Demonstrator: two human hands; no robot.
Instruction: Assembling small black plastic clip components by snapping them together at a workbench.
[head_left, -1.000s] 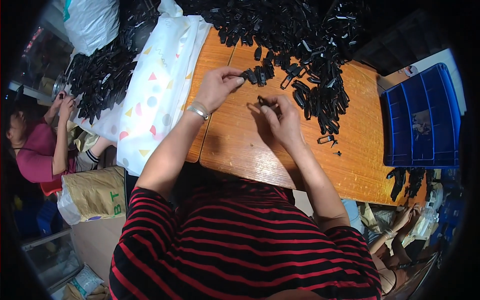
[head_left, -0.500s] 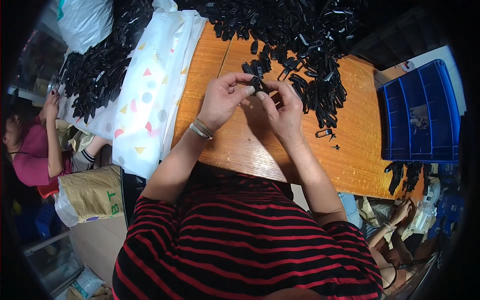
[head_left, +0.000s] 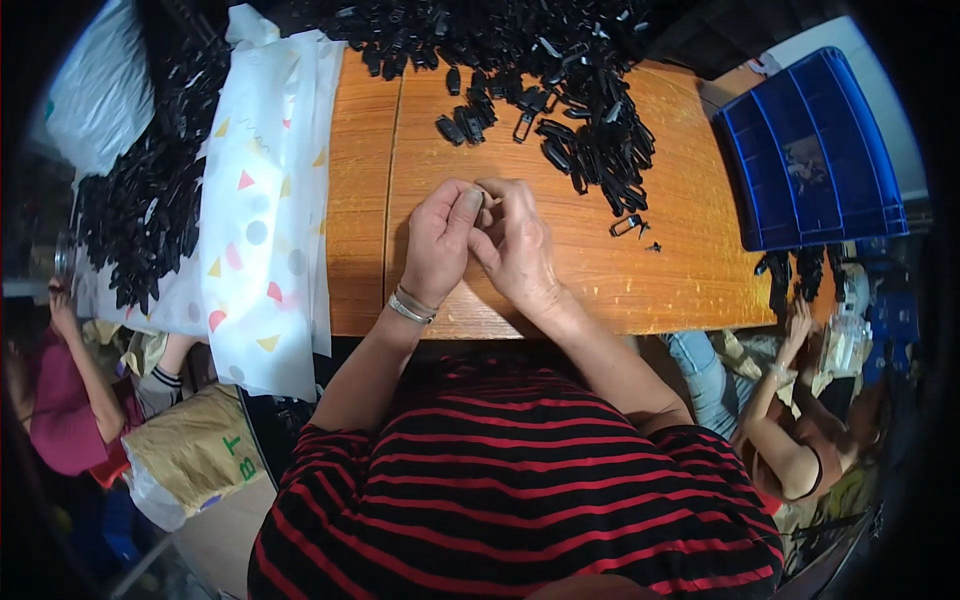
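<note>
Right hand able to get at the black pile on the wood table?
Probably yes: only bare table shows between right hand and black pile, though its fingertips are up against the left hand.

Contents of L grip (head_left: 440,240) & R grip (head_left: 517,247) hidden, can't ID; blk pile (head_left: 570,60) cut off @ top.

- A hand could pass along the near edge of the worktop (head_left: 640,285), right of centre.
- Heaped black plastic parts (head_left: 540,40) block the far edge.
- A blue crate (head_left: 820,160) bars the right edge.
</note>
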